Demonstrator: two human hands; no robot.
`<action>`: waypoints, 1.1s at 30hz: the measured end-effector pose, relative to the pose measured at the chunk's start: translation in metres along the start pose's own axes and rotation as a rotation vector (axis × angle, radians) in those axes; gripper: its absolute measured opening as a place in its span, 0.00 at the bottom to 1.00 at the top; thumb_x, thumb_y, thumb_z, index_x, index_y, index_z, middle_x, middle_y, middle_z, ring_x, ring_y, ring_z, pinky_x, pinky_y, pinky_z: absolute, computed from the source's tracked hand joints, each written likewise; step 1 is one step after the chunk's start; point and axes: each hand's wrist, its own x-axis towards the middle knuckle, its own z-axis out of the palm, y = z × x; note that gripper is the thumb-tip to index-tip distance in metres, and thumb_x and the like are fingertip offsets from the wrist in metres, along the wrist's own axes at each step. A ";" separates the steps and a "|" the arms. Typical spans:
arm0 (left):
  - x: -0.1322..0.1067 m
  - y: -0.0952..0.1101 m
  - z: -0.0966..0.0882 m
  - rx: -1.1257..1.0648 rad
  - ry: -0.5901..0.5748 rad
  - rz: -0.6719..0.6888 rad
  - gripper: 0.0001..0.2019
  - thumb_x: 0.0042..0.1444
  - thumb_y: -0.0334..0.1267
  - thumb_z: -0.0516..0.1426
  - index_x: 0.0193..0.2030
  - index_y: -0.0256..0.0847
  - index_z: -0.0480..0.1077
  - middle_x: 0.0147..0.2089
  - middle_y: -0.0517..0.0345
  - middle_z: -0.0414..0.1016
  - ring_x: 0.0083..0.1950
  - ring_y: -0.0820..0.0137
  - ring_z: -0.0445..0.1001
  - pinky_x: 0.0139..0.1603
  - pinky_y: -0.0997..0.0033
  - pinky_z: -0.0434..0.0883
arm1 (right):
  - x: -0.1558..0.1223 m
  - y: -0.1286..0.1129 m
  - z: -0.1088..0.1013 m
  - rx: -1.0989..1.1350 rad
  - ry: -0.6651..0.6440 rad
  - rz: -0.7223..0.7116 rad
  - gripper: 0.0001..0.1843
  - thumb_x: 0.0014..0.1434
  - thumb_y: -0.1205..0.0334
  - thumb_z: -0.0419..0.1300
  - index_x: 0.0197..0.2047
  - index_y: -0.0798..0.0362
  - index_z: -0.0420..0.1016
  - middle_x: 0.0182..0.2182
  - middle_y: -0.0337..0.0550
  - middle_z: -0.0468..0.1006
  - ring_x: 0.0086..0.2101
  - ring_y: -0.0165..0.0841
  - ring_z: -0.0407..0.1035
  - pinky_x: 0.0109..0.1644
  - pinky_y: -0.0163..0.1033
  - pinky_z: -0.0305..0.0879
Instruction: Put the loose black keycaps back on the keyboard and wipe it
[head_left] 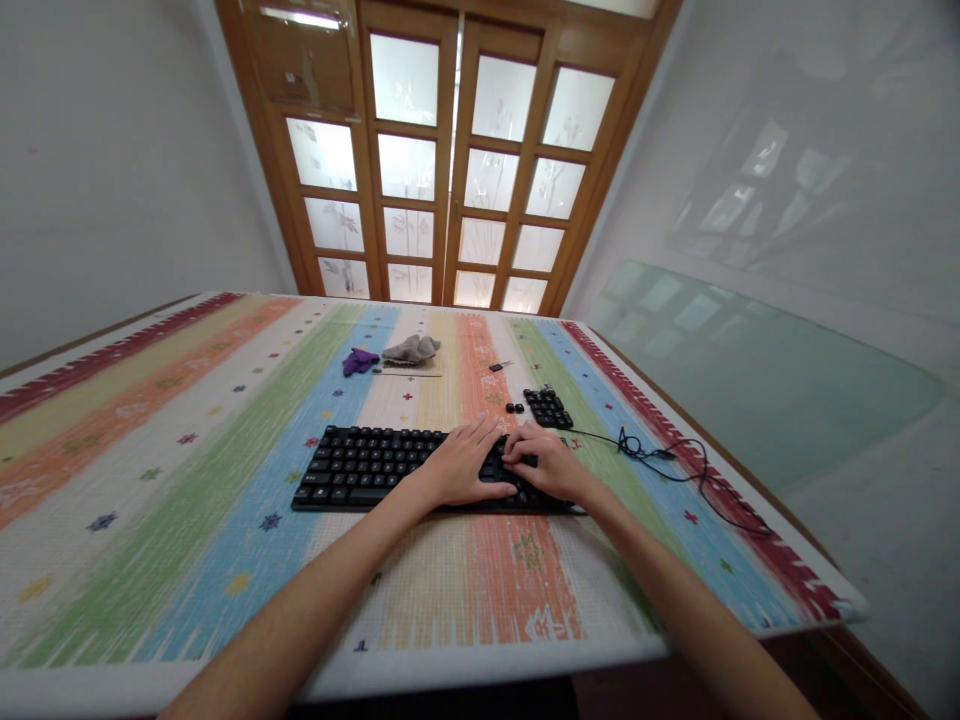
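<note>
Fingers of your left hand (pixel 461 468) lie flat and loosely spread on the right end of the black plastic keyboard (pixel 360 465), centre frame. Your right hand (pixel 546 466) curls its fingers onto the keys right beside it, can't tell if it's pinching one. Loose black keycaps (pixel 547 408) sit just above.

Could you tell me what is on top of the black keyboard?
The left hand and right hand rest on the keyboard, toward its right end; keys beneath them are hidden.
</note>
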 end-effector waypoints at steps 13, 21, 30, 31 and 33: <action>0.001 -0.004 0.004 -0.009 0.029 0.030 0.43 0.55 0.64 0.58 0.71 0.42 0.54 0.73 0.43 0.56 0.74 0.50 0.52 0.71 0.47 0.55 | -0.004 -0.004 0.005 -0.074 0.018 0.088 0.09 0.55 0.74 0.64 0.37 0.51 0.77 0.34 0.42 0.77 0.36 0.35 0.71 0.43 0.41 0.68; 0.001 -0.002 0.003 0.005 0.003 0.014 0.44 0.56 0.64 0.57 0.71 0.38 0.54 0.73 0.40 0.55 0.74 0.50 0.53 0.71 0.48 0.55 | -0.004 0.000 0.003 -0.075 0.009 0.068 0.07 0.55 0.74 0.64 0.35 0.52 0.77 0.34 0.42 0.78 0.37 0.35 0.72 0.44 0.41 0.69; 0.001 -0.003 0.006 0.022 0.013 0.012 0.42 0.56 0.63 0.57 0.70 0.39 0.55 0.72 0.41 0.58 0.73 0.51 0.54 0.70 0.49 0.55 | 0.001 -0.018 0.003 -0.453 -0.140 -0.051 0.11 0.52 0.76 0.59 0.29 0.54 0.80 0.30 0.47 0.78 0.36 0.38 0.68 0.41 0.43 0.66; 0.001 -0.004 0.007 0.026 0.016 0.012 0.42 0.56 0.63 0.57 0.70 0.39 0.55 0.72 0.41 0.58 0.73 0.51 0.55 0.70 0.49 0.55 | 0.002 -0.020 0.003 -0.481 -0.166 -0.048 0.11 0.52 0.76 0.58 0.28 0.55 0.80 0.29 0.47 0.78 0.35 0.38 0.68 0.41 0.42 0.65; 0.002 -0.004 0.007 0.028 0.014 0.009 0.43 0.56 0.64 0.58 0.70 0.38 0.56 0.72 0.41 0.57 0.74 0.51 0.54 0.71 0.49 0.55 | 0.003 -0.023 0.003 -0.506 -0.214 -0.037 0.12 0.53 0.76 0.57 0.28 0.55 0.80 0.29 0.46 0.79 0.35 0.37 0.68 0.41 0.42 0.65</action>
